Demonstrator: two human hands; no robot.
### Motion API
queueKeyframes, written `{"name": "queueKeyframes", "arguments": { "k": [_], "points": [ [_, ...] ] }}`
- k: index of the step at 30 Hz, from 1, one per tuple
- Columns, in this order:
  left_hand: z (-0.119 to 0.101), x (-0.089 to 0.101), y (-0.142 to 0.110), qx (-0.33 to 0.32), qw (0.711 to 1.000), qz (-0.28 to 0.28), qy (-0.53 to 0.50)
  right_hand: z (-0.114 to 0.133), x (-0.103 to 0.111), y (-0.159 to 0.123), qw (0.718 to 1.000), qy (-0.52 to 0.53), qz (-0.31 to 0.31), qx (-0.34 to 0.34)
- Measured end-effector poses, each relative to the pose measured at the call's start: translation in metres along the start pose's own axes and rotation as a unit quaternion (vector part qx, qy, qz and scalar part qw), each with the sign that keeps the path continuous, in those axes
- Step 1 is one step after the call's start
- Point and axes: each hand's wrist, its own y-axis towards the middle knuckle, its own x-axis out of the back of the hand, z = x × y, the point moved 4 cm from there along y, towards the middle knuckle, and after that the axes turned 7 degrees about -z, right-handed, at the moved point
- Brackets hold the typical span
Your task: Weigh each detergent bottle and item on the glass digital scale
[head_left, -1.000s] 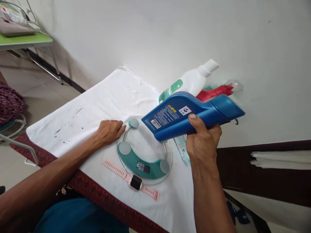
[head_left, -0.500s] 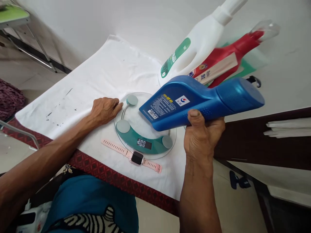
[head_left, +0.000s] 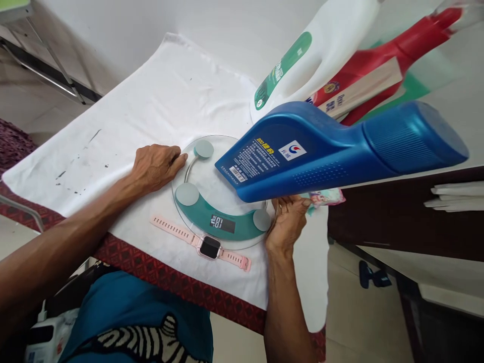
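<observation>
Evidently the setting-down is done: the blue ridge-capped bottle (head_left: 298, 166) stands on the round glass scale (head_left: 206, 219) toward the near edge of the bench (head_left: 181, 282), and the display (head_left: 222, 223) shows lit digits I cannot read surely. Beside the left rim, the left hand (head_left: 157, 164) rests with a loose grip holding nothing, while the right hand (head_left: 287, 222) is at the right rim, its grip partly hidden, so I cannot tell whether it holds anything. As for what remains, the bottle is not yet off the scale, and the white handled bottle (head_left: 336, 35) and red bottle (head_left: 412, 43) stand beyond it.
</observation>
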Motion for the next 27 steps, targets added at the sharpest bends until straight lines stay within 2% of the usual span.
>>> {"name": "queueKeyframes", "arguments": {
  "k": [9,19,27],
  "points": [
    [-0.003,0.003,0.000,0.002,1.000,0.000,-0.005,0.000,-0.002,-0.008,0.999,0.042,0.012,-0.007],
    [-0.002,0.003,0.000,-0.008,1.000,-0.009,-0.023,-0.001,0.001,-0.011,0.999,0.042,0.003,-0.019],
    [0.000,0.006,0.003,0.018,1.000,0.000,-0.010,-0.004,0.000,-0.015,0.998,0.060,0.013,-0.012]
  ]
}}
